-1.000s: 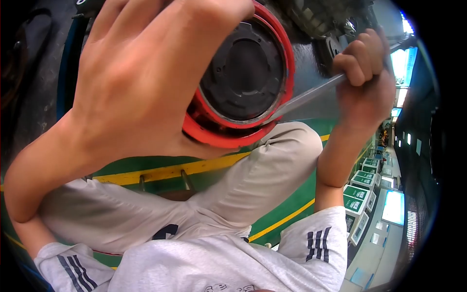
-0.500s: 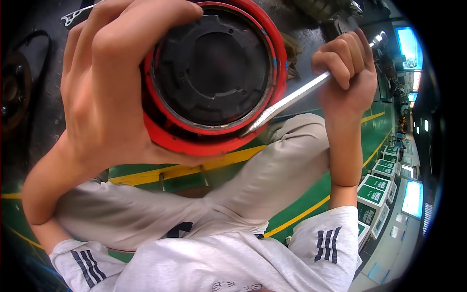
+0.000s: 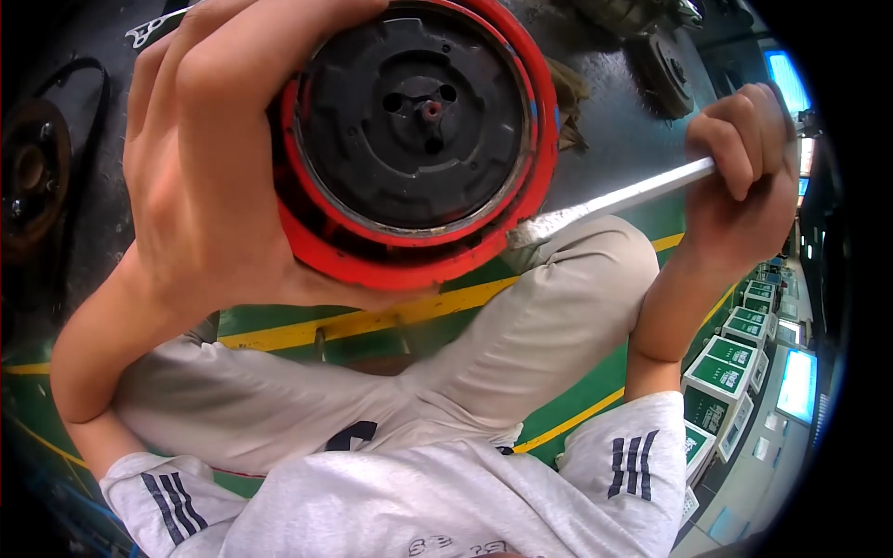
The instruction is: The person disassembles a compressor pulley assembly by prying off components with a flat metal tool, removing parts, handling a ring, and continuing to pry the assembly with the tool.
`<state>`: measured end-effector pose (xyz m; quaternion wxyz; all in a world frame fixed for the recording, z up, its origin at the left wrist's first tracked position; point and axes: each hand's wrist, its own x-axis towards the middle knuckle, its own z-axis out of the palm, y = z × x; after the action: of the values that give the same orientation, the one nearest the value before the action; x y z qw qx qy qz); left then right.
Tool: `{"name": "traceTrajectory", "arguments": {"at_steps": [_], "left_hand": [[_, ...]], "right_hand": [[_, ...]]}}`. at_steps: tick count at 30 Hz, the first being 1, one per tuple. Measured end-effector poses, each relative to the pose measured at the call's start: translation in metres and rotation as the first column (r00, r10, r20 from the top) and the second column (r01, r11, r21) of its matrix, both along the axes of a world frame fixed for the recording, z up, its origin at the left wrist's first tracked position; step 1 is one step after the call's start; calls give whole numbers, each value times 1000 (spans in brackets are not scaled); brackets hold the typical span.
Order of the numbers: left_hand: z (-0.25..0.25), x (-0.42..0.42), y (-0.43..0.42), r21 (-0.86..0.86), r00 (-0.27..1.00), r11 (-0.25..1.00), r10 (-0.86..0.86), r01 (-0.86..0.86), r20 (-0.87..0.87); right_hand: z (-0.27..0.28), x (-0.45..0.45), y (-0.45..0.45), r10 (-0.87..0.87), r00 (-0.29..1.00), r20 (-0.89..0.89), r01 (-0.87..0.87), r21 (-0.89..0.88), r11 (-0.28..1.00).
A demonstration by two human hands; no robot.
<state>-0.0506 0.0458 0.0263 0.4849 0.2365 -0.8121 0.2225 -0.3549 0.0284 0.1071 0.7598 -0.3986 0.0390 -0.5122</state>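
A round red housing (image 3: 372,268) with a black disc (image 3: 344,158) set inside its rim is gripped at the left by my left hand (image 3: 214,158), fingers curled over the top and thumb along the lower edge. The disc's centre shows several holes. In my right hand (image 3: 744,149), fingers wrapped round it, is a silvery pry bar (image 3: 623,193). Its flattened tip lies at the lower right edge of the red housing; whether it touches I cannot tell. My left fingertips are partly hidden behind the housing.
On the dark workbench (image 3: 595,112), a metal disc part (image 3: 662,74) stands at the back right, near a brown cloth (image 3: 567,102). A rusty hub (image 3: 33,177) and a black belt (image 3: 98,102) lie at the left. Green and white boxes (image 3: 726,363) line the floor at the right.
My right hand has moved right and drawn the pry bar's tip out of the gap inside the red rim to its outer edge. The left hand keeps its hold on the housing.
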Motion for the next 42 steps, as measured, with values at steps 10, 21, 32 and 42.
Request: {"name": "traceTrajectory", "arguments": {"at_steps": [10, 21, 32, 42], "left_hand": [[19, 15, 10, 177, 992, 983, -63, 44, 106], [7, -5, -2, 12, 997, 998, -61, 62, -54], [20, 5, 8, 358, 986, 927, -145, 108, 78], [17, 8, 15, 376, 989, 926, -25, -31, 143]], "right_hand": [[9, 20, 35, -325, 935, -144, 276, -282, 919], [-8, 29, 37, -276, 960, -45, 252, -286, 924], [-4, -4, 6, 49, 996, -80, -73, -341, 937], [-8, 17, 43, -298, 950, -94, 287, -115, 951]]}}
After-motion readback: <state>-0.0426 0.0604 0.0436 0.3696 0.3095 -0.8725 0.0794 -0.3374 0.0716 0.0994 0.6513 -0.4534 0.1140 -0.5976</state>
